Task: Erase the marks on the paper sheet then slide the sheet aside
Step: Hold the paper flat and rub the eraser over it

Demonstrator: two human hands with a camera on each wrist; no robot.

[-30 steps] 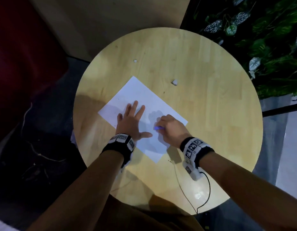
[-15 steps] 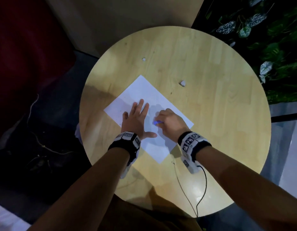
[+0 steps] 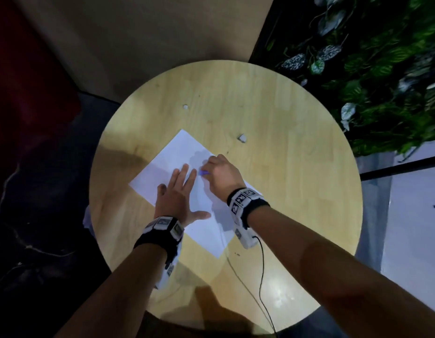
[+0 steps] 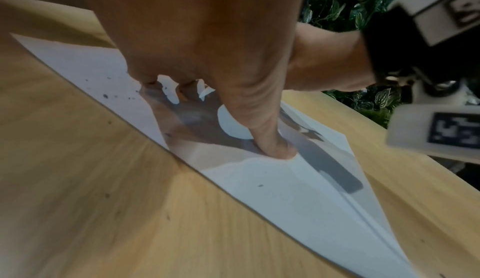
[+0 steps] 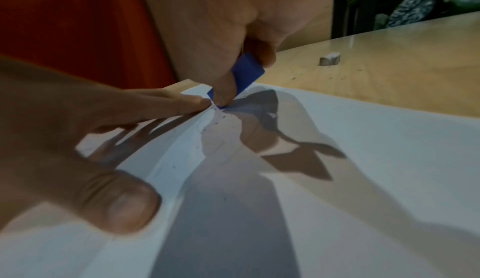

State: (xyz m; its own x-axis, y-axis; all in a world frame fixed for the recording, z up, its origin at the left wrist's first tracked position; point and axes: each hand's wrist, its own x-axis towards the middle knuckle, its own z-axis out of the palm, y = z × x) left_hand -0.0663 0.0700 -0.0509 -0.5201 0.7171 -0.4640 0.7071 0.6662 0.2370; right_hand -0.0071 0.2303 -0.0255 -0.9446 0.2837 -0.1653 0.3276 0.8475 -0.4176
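A white paper sheet (image 3: pixel 177 154) lies at an angle on the round wooden table (image 3: pixel 284 167). My left hand (image 3: pixel 179 191) lies flat on the sheet with fingers straight and thumb spread, pressing it down. My right hand (image 3: pixel 218 174) pinches a blue eraser (image 3: pixel 203 172) and holds its end on the paper just beyond my left fingertips. In the right wrist view the blue eraser (image 5: pixel 244 73) touches the sheet (image 5: pixel 363 159) beside small dark crumbs. The left wrist view shows my thumb (image 4: pixel 262 122) pressed on the paper (image 4: pixel 285 190), with dark specks nearby.
A small grey-white chunk (image 3: pixel 241 138) lies on the table beyond the sheet, and a smaller white bit (image 3: pixel 185 106) lies farther back. A black cable (image 3: pixel 260 276) trails from my right wrist across the near table. Leafy plants (image 3: pixel 382 69) stand at the right.
My right hand with the eraser has moved farther away across the sheet, toward its far edge. The left hand stays flat on the paper.
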